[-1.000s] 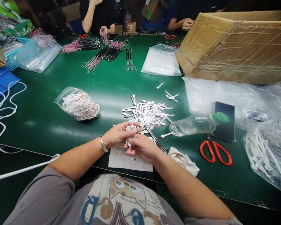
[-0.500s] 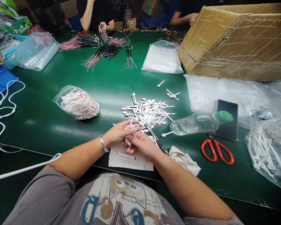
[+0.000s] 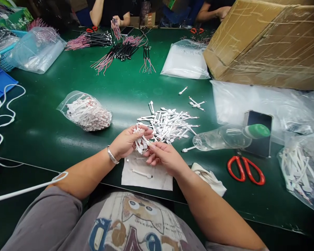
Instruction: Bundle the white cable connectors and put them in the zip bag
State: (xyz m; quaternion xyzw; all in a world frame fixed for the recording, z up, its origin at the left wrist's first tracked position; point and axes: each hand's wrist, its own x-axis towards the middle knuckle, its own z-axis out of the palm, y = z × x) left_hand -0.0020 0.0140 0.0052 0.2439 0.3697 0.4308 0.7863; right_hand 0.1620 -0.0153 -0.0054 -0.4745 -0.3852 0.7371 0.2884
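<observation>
Several short white cables [image 3: 140,143] are bunched in my left hand [image 3: 127,141], its fingers curled round them. My right hand [image 3: 163,157] pinches the end of one of these at the bunch's right side. Just beyond my hands lies a loose pile of white cables [image 3: 172,123]. Under and in front of them a white sheet [image 3: 159,179] rests at the table edge, with a single white cable [image 3: 141,173] lying across it. A clear bag [image 3: 89,113] full of similar cables sits to the left of the pile.
At the right are a clear bottle [image 3: 222,138] with a green cap, a dark phone [image 3: 259,134], red-handled scissors [image 3: 246,170], a cloth [image 3: 208,179] and a cardboard box [image 3: 261,45]. Black and pink wires [image 3: 124,51] lie across the table, near two other people.
My hands have moved slightly apart, and the bunch in my left hand shows more. A second cable on the sheet has come into sight. The whole view has shifted slightly.
</observation>
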